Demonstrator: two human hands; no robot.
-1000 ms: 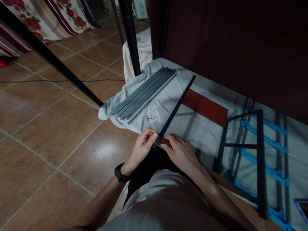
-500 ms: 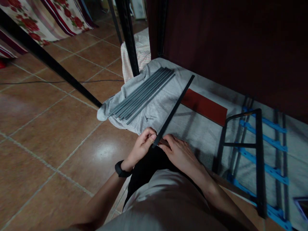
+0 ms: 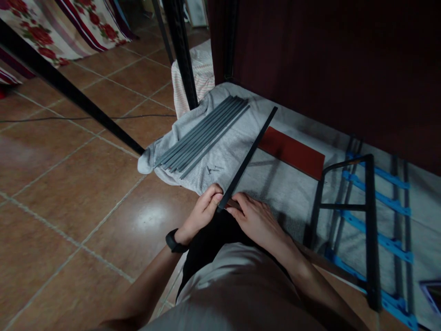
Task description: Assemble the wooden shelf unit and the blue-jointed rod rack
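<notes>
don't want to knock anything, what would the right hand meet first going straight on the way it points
The right hand would probably meet the near end of the dark bar first, with the left hand just beyond; whether it touches the bar now is unclear.

Light was dim, with a pale glare patch on the floor tiles (image 3: pixel 149 218). The dark red panel (image 3: pixel 327 69) sank nearly to black at upper right. Soft shadows crossed the grey cloth (image 3: pixel 291 195), and the small screws (image 3: pixel 209 170) looked slightly blurred.
</notes>
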